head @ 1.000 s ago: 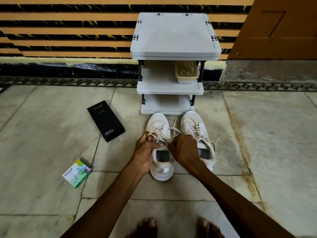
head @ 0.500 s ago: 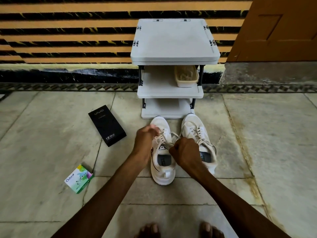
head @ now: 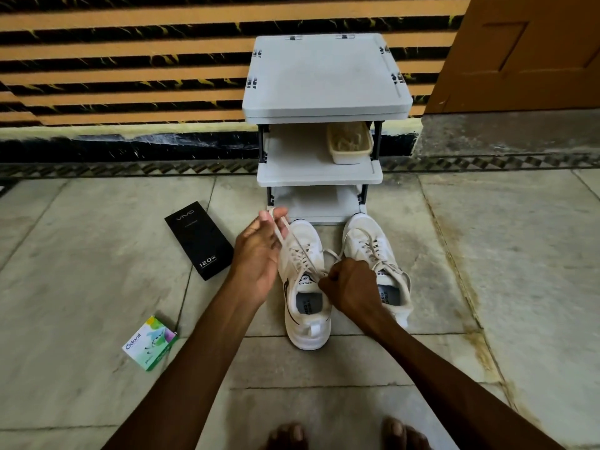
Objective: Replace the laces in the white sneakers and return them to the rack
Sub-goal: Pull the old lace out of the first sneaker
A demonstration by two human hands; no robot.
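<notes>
The white sneakers [head: 306, 323] sit side by side on the floor [head: 97, 287] before the rack [head: 324, 79], toes toward it, long axes running away from me. Both look threaded; tying and shelving remain, I judge. My left hand [head: 259, 254] pinches one lace [head: 293, 234] end, and my right hand [head: 352, 287] has its grip clamped on the other.

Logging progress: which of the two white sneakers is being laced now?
The sneaker nearer the black box: the left hand holds its lace stretched out, and the right hand grips lace by its tongue.
</notes>
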